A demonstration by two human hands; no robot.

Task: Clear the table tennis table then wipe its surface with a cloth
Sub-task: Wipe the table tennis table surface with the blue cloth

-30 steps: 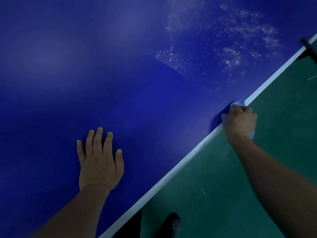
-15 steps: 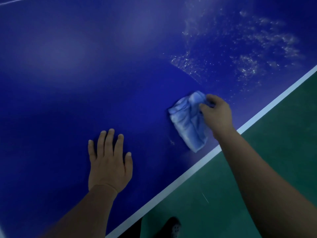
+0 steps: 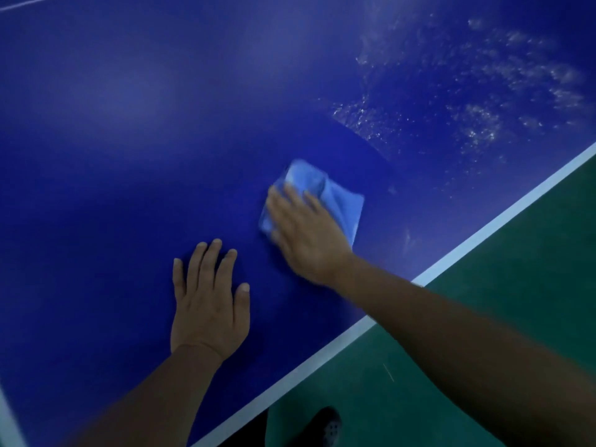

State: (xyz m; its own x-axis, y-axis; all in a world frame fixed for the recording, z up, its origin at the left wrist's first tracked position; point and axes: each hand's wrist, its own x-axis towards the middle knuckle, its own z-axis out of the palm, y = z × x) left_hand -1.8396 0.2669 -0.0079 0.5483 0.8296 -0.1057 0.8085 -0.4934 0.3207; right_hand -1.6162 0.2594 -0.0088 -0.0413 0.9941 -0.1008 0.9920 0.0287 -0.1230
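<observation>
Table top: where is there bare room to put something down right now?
The table is bare left of and beyond the left hand, up to the far white line. Crowded: the right hand pressing the cloth, and the wet speckles beyond it towards the edge line.

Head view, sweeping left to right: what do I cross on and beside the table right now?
Bare blue table → left hand flat on it → right hand pressing the light blue cloth → white speckled patch → white edge line → green floor.
</observation>
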